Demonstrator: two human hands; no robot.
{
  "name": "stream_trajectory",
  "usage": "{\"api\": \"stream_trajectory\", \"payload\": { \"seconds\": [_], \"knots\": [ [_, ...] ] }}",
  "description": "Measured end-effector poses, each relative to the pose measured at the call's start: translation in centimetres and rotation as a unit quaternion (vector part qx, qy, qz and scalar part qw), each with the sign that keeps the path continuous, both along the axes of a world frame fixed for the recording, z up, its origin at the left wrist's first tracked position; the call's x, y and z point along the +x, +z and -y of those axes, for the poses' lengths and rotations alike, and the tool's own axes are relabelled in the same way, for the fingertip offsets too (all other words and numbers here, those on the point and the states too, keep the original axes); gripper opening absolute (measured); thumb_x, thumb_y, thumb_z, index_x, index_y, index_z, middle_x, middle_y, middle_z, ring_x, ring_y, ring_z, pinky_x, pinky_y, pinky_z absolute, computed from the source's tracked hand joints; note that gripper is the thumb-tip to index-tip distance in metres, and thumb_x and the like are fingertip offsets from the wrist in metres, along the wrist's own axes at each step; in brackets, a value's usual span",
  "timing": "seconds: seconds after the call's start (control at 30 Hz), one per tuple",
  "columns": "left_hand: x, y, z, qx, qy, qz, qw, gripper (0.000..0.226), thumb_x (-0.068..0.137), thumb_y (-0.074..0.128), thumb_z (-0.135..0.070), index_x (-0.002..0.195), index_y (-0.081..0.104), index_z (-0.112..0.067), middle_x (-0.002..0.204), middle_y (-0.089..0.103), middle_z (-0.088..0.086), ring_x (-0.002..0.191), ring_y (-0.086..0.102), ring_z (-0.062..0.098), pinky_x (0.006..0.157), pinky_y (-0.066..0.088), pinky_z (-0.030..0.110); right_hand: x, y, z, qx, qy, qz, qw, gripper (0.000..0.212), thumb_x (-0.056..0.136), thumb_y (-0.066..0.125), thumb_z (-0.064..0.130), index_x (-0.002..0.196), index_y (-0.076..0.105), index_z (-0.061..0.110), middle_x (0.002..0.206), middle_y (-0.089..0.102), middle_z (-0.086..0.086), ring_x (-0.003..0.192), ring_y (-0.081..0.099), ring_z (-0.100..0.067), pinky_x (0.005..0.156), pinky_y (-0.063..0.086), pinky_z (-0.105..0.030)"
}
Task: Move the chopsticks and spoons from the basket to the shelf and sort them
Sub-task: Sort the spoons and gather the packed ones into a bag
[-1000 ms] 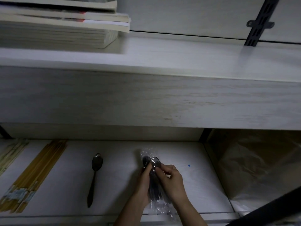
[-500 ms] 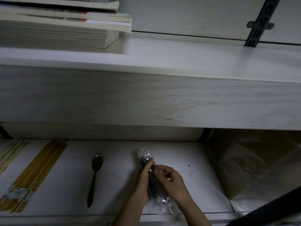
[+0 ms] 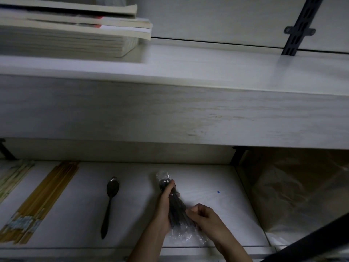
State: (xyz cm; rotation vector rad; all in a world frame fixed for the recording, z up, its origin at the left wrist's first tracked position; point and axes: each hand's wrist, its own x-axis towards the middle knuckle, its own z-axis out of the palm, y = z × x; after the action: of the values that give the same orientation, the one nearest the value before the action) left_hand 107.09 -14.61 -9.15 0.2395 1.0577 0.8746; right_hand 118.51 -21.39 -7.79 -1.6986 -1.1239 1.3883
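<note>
Lower shelf (image 3: 207, 178) is carrying yellow chopsticks (image 3: 43, 201) at left, paler chopsticks (image 3: 13, 178) at far left edge, one dark spoon (image 3: 110, 201) lying flat, and a wrapped spoon bundle (image 3: 177, 207) right of it. Upper shelf (image 3: 207, 72) is bearing stacked books (image 3: 66, 35).

Wrapped spoons (image 3: 176, 208): count unreadable; handles one dark mass under clear wrap, middle covered by left hand (image 3: 162, 210), near end by right hand (image 3: 205, 214).
Forearms (image 3: 149, 242): cut by bottom edge.
Pale chopsticks (image 3: 11, 178): cut by left edge; print blurred.
Yellow chopsticks (image 3: 43, 203): count unreadable; paper bands at near end blurred.
Books (image 3: 66, 38): cut by left and top edges; titles out of view.
Wall rail (image 3: 300, 29): upper part cut by top edge.
Blue dot (image 3: 218, 192): too small to identify.
Brown bag (image 3: 294, 190): dim, crumpled, cut by right edge; contents not discernible.
Dark bar (image 3: 311, 241): bottom-right corner, blurred, cut at both ends; identity unclear.
</note>
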Motion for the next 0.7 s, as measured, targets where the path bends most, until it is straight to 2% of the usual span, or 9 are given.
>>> {"api": "stream_trajectory", "payload": {
  "seconds": [0.13,0.23,0.3,0.37,0.47,0.57,0.63,0.7],
  "knots": [
    [-0.09,0.34,0.33,-0.004,0.017,0.002,1.0,0.038,0.085,0.061,-0.038,0.061,0.053,-0.01,0.052,0.05,0.003,0.052,0.045,0.018,0.053,0.038,0.026,-0.17,0.37,0.28,0.035,0.042,0.104,0.993,0.022,0.093,0.053,0.027,0.074,0.05,0.016,0.067,0.05,0.006,0.055,0.043,-0.001,0.052,0.036,-0.008],
    [-0.19,0.44,0.24,-0.005,0.026,-0.01,1.0,0.038,0.086,0.059,-0.038,0.063,0.051,-0.009,0.062,0.048,0.005,0.055,0.044,0.018,0.053,0.037,0.027,-0.46,0.67,0.51,0.077,0.034,0.094,0.992,0.014,0.086,0.063,0.028,0.081,0.055,0.018,0.068,0.054,0.008,0.052,0.047,0.003,0.054,0.038,-0.01],
    [-0.22,0.47,0.3,0.002,0.021,-0.022,1.0,0.039,0.087,0.057,-0.041,0.064,0.051,-0.009,0.064,0.048,0.006,0.056,0.045,0.019,0.053,0.037,0.027,-0.65,0.71,0.72,0.092,0.02,0.091,0.991,0.021,0.078,0.072,0.029,0.085,0.056,0.017,0.069,0.055,0.008,0.055,0.048,0.005,0.056,0.039,-0.011],
    [-0.13,0.68,0.53,0.009,0.017,-0.018,1.0,0.04,0.088,0.055,-0.041,0.064,0.05,-0.01,0.062,0.047,0.006,0.052,0.045,0.019,0.05,0.038,0.024,-0.7,0.48,0.84,0.117,0.018,0.134,0.984,0.024,0.073,0.075,0.031,0.084,0.057,0.019,0.069,0.057,0.006,0.058,0.05,0.001,0.057,0.042,-0.015],
    [0.08,0.62,0.83,0.024,0.012,-0.019,0.999,0.04,0.09,0.052,-0.04,0.063,0.049,-0.012,0.056,0.048,0.004,0.039,0.049,0.013,0.042,0.039,0.018,-0.72,0.23,0.82,0.157,0.023,0.226,0.961,0.006,0.081,0.063,0.021,0.078,0.059,0.022,0.072,0.062,0.0,0.063,0.055,-0.01,0.065,0.05,-0.028],
    [0.03,0.48,0.99,0.034,0.014,-0.013,0.999,0.04,0.09,0.052,-0.04,0.061,0.05,-0.012,0.05,0.05,0.003,0.03,0.049,0.009,0.037,0.037,0.014,-0.59,-0.01,0.69,0.182,0.037,0.306,0.934,0.011,0.087,0.055,0.023,0.079,0.06,0.019,0.072,0.064,0.001,0.067,0.059,-0.015,0.067,0.051,-0.032],
    [-0.04,0.54,1.07,0.039,0.016,-0.012,0.999,0.042,0.091,0.05,-0.039,0.06,0.049,-0.01,0.044,0.05,0.002,0.027,0.048,0.01,0.033,0.036,0.011,-0.63,0.1,0.71,0.189,0.049,0.324,0.926,0.012,0.088,0.052,0.024,0.08,0.058,0.019,0.073,0.063,0.002,0.067,0.058,-0.015,0.068,0.051,-0.034],
    [-0.11,0.37,0.97,0.042,0.024,-0.011,0.999,0.044,0.092,0.049,-0.039,0.06,0.047,-0.009,0.041,0.049,0.002,0.026,0.046,0.01,0.031,0.034,0.01,-0.86,0.33,0.86,0.185,0.051,0.302,0.934,0.013,0.083,0.056,0.034,0.081,0.057,0.021,0.076,0.062,0.002,0.069,0.057,-0.013,0.065,0.05,-0.03]
  ]
}}
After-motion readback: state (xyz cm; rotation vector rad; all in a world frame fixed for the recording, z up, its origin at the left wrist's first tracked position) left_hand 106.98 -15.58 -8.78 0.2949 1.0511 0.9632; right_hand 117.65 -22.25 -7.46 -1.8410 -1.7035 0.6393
